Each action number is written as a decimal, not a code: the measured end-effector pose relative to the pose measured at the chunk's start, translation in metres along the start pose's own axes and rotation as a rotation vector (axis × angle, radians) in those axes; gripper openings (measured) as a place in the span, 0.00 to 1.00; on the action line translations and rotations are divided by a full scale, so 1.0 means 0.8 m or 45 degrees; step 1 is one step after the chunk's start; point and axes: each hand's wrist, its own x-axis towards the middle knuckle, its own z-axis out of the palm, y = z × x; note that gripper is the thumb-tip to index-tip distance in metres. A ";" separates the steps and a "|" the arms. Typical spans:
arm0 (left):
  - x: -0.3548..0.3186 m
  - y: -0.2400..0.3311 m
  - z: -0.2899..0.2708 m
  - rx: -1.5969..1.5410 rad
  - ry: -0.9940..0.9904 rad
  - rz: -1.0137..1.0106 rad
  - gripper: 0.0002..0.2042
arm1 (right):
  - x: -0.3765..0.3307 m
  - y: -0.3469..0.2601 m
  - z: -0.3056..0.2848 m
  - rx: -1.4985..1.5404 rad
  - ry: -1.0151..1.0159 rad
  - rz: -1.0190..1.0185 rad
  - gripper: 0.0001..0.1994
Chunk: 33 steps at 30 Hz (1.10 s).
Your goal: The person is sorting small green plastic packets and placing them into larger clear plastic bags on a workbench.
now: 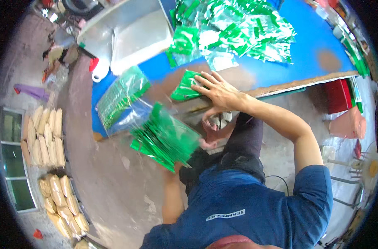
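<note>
My left forearm (173,199) reaches up beneath a thick stack of clear-and-green plastic bags (168,135). The stack hides most of that hand, which supports it in front of the table edge, tilted and slightly blurred. My right hand (220,93) lies with fingers spread over a small green plastic packet (185,86) at the near edge of the blue tabletop (313,68). Left of the packet, another layered pile of clear-and-green bags (124,95) rests on the table corner. A large loose heap of similar bags (239,31) covers the far part of the table.
A metal tray (141,35) stands at the table's far left, beside a white roll or cup-like object (101,70). Packed tan sacks (45,135) line the left wall. Someone (58,56) crouches at far left. A red box (337,96) and pink bin (349,124) are at right.
</note>
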 end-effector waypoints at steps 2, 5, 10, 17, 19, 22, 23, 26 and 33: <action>0.009 -0.003 0.003 0.083 0.015 -0.004 0.28 | -0.022 -0.005 0.006 0.013 0.069 -0.127 0.42; 0.018 -0.006 0.000 0.215 -0.001 -0.045 0.28 | -0.033 -0.021 0.019 0.477 0.342 0.062 0.23; 0.043 -0.019 -0.004 0.445 -0.111 -0.112 0.28 | -0.018 -0.066 -0.022 1.784 0.139 0.739 0.15; 0.056 -0.046 -0.042 0.249 0.163 -0.284 0.30 | -0.012 0.047 -0.034 0.323 -0.116 0.731 0.28; 0.049 -0.052 -0.032 0.293 0.194 -0.237 0.30 | -0.030 0.054 0.000 -0.102 0.205 0.382 0.24; 0.047 -0.048 -0.034 0.402 0.301 -0.165 0.30 | -0.034 -0.007 0.005 0.469 0.121 -0.129 0.17; 0.047 -0.047 -0.037 0.472 0.370 -0.173 0.30 | -0.031 -0.016 0.006 0.618 0.103 -0.215 0.15; 0.047 -0.048 -0.046 0.432 0.289 -0.226 0.29 | -0.007 0.045 -0.019 0.285 0.458 0.418 0.16; 0.020 -0.030 -0.056 0.396 0.130 -0.196 0.35 | -0.048 0.022 0.010 -0.033 0.180 0.211 0.41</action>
